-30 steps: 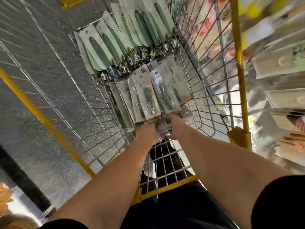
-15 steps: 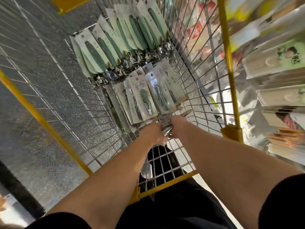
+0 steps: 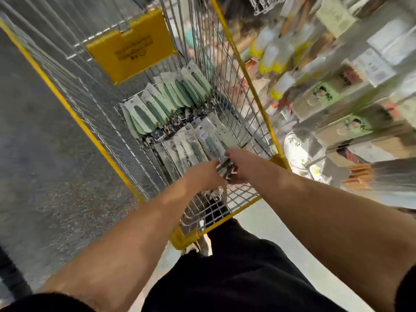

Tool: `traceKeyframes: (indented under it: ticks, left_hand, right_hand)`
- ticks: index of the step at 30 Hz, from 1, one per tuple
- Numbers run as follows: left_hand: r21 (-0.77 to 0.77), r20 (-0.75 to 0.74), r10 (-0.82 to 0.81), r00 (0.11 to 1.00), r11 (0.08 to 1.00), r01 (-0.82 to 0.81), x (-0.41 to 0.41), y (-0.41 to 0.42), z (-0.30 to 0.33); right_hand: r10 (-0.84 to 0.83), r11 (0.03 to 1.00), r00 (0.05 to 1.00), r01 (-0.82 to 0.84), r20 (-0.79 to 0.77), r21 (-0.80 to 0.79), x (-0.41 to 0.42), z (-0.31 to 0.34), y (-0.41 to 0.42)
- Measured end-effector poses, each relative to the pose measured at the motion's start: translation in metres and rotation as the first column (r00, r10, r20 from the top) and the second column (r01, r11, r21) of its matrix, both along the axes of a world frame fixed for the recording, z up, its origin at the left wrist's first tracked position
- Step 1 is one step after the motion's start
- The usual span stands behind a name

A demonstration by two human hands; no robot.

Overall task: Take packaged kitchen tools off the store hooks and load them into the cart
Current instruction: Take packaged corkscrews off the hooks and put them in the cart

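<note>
Inside the cart (image 3: 229, 50), both hands, left hand (image 3: 203, 176) and right hand (image 3: 242, 164), grasp the near ends of the packaged tools (image 3: 193, 145); long axes run away, far-left.

Both arms stretched forward and down; left hand (image 3: 206, 175) and right hand (image 3: 242, 166) close together, fingers curled

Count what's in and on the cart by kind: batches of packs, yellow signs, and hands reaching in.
Green-card batch: 1
Clear-pack batch: 1
Yellow sign: 1
Hands: 2, left hand and right hand, both at the near end of the clear-pack batch
Total: 5
Single packs overlap too much to count.
</note>
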State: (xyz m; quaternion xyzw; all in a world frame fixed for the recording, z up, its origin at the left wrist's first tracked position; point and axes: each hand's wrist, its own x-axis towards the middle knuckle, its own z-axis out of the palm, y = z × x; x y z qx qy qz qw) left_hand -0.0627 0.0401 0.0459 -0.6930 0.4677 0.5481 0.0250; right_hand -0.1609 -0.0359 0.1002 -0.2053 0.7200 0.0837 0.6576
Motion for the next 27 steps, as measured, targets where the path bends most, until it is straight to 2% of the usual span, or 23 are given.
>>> traceKeyframes:
  ticks: [2,5,7,9,12,14,17,20,24,27]
  left_hand:
    - [-0.052,-0.046,0.057,0.997,0.997,-0.059,0.005,0.008,0.02]
    - [-0.085,-0.192,0.23,0.954,0.965,-0.25,0.016,0.025,0.059]
    - [-0.092,-0.315,0.383,0.868,0.898,-0.43,0.023,0.042,0.082]
    - [-0.07,-0.437,0.505,0.745,0.806,-0.587,0.026,0.058,0.098]
    - [-0.031,-0.582,0.546,0.602,0.725,-0.688,0.026,0.081,0.119]
    - [0.006,-0.662,0.534,0.526,0.706,-0.709,0.026,0.093,0.132]
    - [-0.006,-0.716,0.481,0.506,0.721,-0.693,0.018,0.108,0.153]
    - [-0.048,-0.759,0.397,0.516,0.757,-0.652,-0.003,0.121,0.179]
    - [-0.065,-0.745,0.372,0.554,0.786,-0.615,-0.051,0.128,0.209]
    - [-0.082,-0.776,0.281,0.565,0.843,-0.531,-0.091,0.13,0.229]
  right_hand:
    - [0.042,0.998,0.996,-0.038,0.08,-0.044,0.001,0.02,0.009]
    - [0.161,0.973,0.967,-0.123,0.196,-0.195,0.0,0.052,0.029]
    - [0.264,0.931,0.937,-0.184,0.231,-0.315,0.002,0.068,0.044]
    - [0.367,0.864,0.9,-0.237,0.233,-0.445,0.002,0.082,0.06]
    - [0.445,0.743,0.882,-0.268,0.153,-0.613,-0.01,0.091,0.079]
    - [0.448,0.718,0.883,-0.26,0.143,-0.646,-0.02,0.106,0.095]
    - [0.424,0.693,0.898,-0.236,0.12,-0.681,-0.037,0.151,0.128]
    - [0.358,0.63,0.929,-0.168,0.092,-0.758,-0.065,0.164,0.148]
    - [0.228,0.631,0.959,-0.012,0.17,-0.776,-0.113,0.191,0.172]
    - [0.157,0.616,0.977,0.018,0.145,-0.787,-0.156,0.21,0.188]
